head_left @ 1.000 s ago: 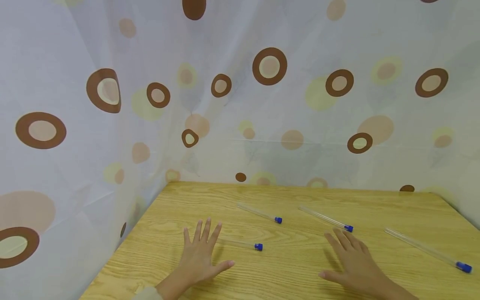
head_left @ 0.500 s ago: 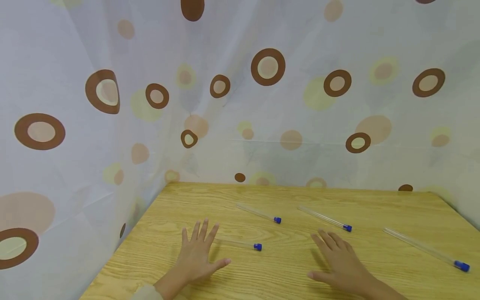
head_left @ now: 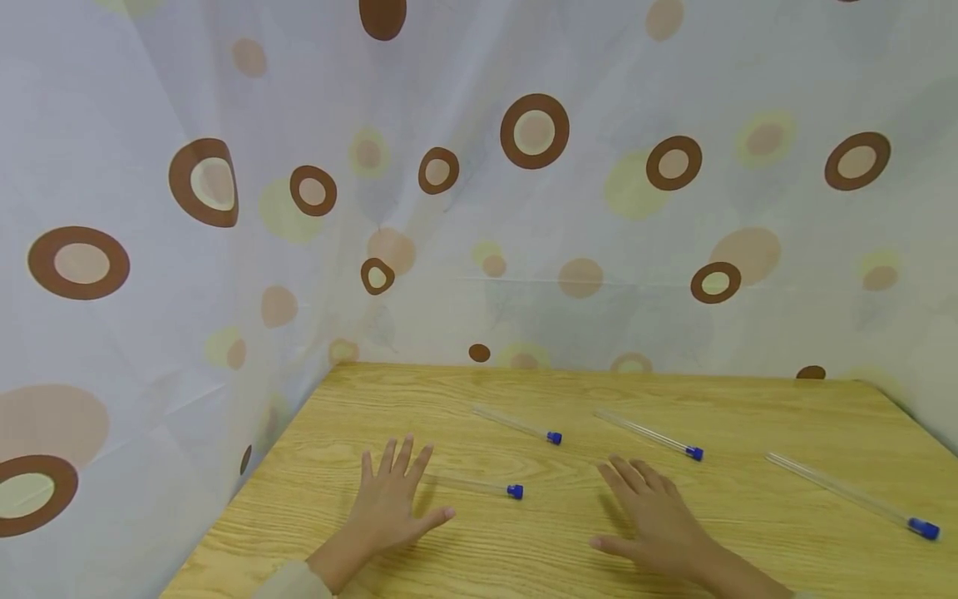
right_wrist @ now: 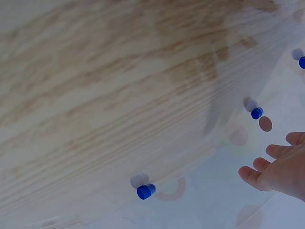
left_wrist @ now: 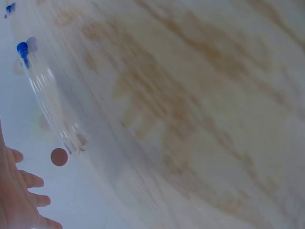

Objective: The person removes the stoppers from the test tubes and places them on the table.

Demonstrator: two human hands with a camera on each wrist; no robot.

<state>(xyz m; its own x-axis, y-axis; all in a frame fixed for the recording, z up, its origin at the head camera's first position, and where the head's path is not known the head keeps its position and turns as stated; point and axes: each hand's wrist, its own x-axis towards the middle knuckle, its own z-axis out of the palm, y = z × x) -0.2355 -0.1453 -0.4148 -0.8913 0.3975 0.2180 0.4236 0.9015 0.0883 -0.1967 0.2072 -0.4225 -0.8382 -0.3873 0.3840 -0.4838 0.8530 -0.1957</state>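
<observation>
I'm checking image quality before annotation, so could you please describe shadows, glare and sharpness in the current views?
Head view: soft shadows beside the left hand and right hand, blue caps distinct, clear tubes faint; left wrist: blurred, washed-out tabletop, bright glints along the nearest tube; right wrist: hazy, blurred grain, pale grey patches beside caps, perhaps reflections.

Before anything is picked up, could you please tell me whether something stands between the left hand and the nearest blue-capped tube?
Nothing visible does: in the head view, the left hand is spread beside the blue-capped tube, with nothing between them.
</observation>
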